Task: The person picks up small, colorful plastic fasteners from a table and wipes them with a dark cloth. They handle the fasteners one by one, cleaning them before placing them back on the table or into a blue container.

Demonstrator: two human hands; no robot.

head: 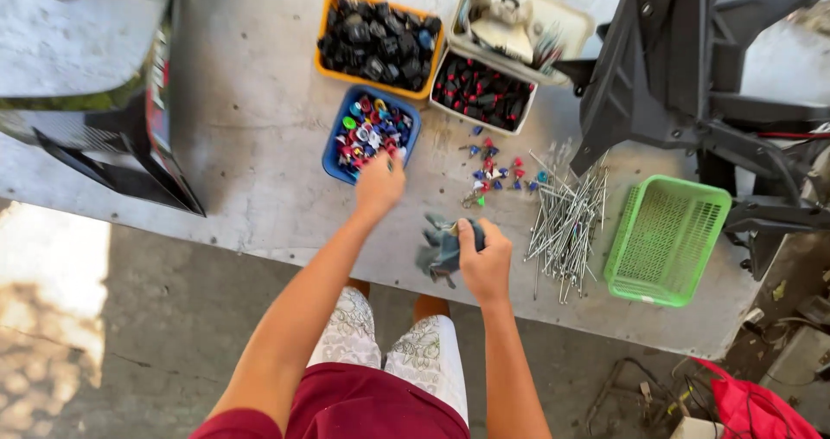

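A pale grey worktable (259,128), scuffed and stained, fills the upper half of the view, its near edge running from nine o'clock down towards four o'clock. Below it lies a bare concrete floor (164,318), cracked and dull, with a bright patch of sunlight (47,275) at about eight o'clock. Daylight is strong and throws hard shadows across the tabletop. At ten o'clock a glossy black body panel (130,136) rests on the table; at two o'clock stands a matte black plastic fairing (666,67). At five o'clock, on the floor, a red cloth (761,409) lies beside loose cables (657,396).
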